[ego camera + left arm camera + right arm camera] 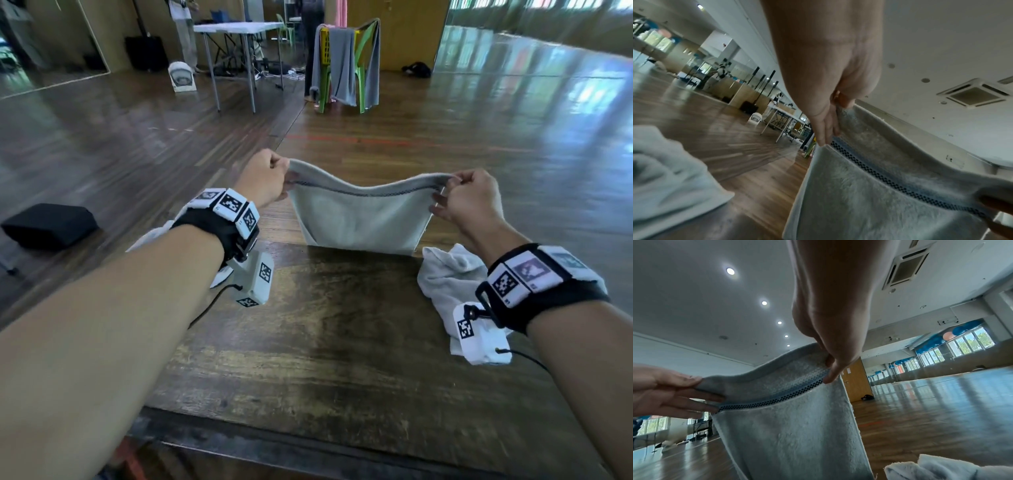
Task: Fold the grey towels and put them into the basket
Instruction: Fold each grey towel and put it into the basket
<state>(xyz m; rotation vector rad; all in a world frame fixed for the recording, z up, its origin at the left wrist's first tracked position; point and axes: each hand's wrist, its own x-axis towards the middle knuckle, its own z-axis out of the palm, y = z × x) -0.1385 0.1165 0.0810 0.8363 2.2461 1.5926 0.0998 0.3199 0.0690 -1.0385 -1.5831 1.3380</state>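
Observation:
A pale grey towel (359, 219) with a dark checked stripe hangs doubled over, held up beyond the far edge of the wooden table (325, 342). My left hand (270, 178) pinches its top left corner and my right hand (462, 198) pinches its top right corner. The wrist views show the same towel (869, 186) (789, 426) gripped by the left hand (828, 126) and the right hand (830, 366), with its top edge sagging between them. A second grey towel (445, 277) lies crumpled on the table under my right wrist. No basket is in view.
A black box (48, 224) sits on the floor at the left. Far ahead, a green chair (346, 65) draped with grey cloths stands beside a white folding table (239, 27). Another crumpled pale cloth (663, 178) lies near my left wrist.

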